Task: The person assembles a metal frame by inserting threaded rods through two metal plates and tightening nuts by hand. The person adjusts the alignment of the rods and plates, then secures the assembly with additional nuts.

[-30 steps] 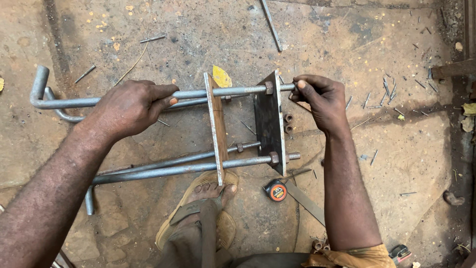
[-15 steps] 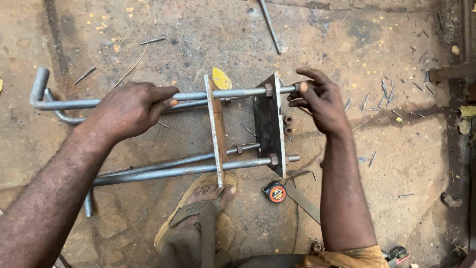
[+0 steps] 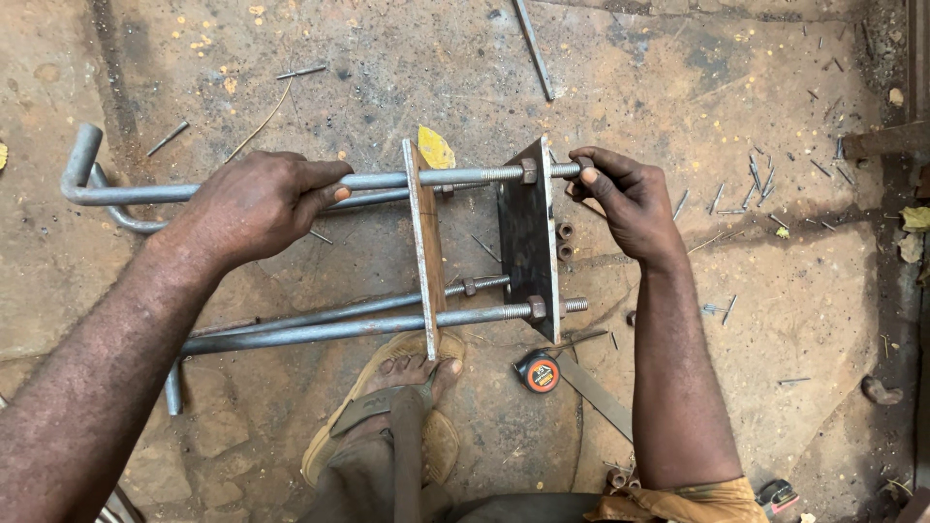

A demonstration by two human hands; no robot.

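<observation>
Already bolted through two plates [image 3: 528, 242], the top rod [image 3: 387, 179] sat gripped in the left hand [image 3: 257, 203] while right hand [image 3: 625, 199] fingertips pinched its threaded end; loose nuts [image 3: 564, 240] lay unused on the floor.

Tape measure [image 3: 538, 372] (orange-faced) beside sandalled foot [image 3: 407, 387]; scattered nails [image 3: 758, 176].

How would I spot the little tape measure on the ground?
Find the person's sandalled foot at the bottom, under the metal frame. Just right of the toes lies the tape measure: small, round, black with an orange middle. Everything near it is grey metal.
</observation>
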